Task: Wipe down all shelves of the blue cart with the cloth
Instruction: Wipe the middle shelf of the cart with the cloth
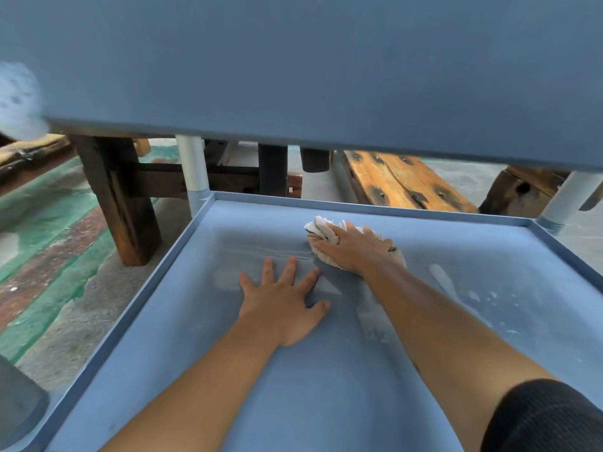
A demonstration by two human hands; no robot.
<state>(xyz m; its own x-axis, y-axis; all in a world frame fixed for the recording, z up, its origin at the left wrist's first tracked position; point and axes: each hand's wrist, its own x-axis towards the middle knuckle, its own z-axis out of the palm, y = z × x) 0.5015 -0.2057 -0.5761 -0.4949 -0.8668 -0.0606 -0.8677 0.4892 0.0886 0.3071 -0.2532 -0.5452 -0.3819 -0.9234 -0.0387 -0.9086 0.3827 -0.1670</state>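
White cloth (328,238) bunched under my right hand (354,252), far side of the shelf (208,321).
Unwiped streaks seem rightward; left hand (282,305) lies flat, fingers spread, holding nothing.

Most of the cloth (321,231) lies hidden under the right grip (350,249), only crumpled ends showing past the fingers and by the wrist. Above both grips, the upper shelf (310,66) fills the top of the view and runs off three edges, covering the tops of the cart posts (194,171) and the wooden bench (403,182) beyond. Far left of the left grip (282,305), a pale blurred shape (19,99) (speckled, unidentifiable) is cut by the edge.
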